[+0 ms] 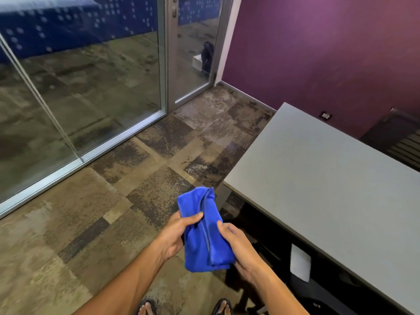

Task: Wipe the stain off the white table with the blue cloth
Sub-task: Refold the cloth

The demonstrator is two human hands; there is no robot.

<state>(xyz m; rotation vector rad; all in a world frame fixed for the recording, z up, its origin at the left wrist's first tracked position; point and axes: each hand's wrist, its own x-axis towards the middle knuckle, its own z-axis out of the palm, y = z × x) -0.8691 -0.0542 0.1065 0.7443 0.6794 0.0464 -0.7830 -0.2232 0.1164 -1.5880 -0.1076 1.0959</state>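
A folded blue cloth (204,230) hangs in front of me above the carpet, held by both hands. My left hand (175,237) grips its left side with the thumb on top. My right hand (241,248) holds its right edge and lower corner. The white table (329,178) stretches along the right side, its near corner just right of the cloth. I see no stain on the visible tabletop.
Patterned carpet (127,178) covers the floor ahead. A glass wall and a glass door (193,53) stand at the back left. A purple wall (318,53) runs behind the table. A dark chair (400,137) sits beyond the table's far side. Dark objects lie under the table.
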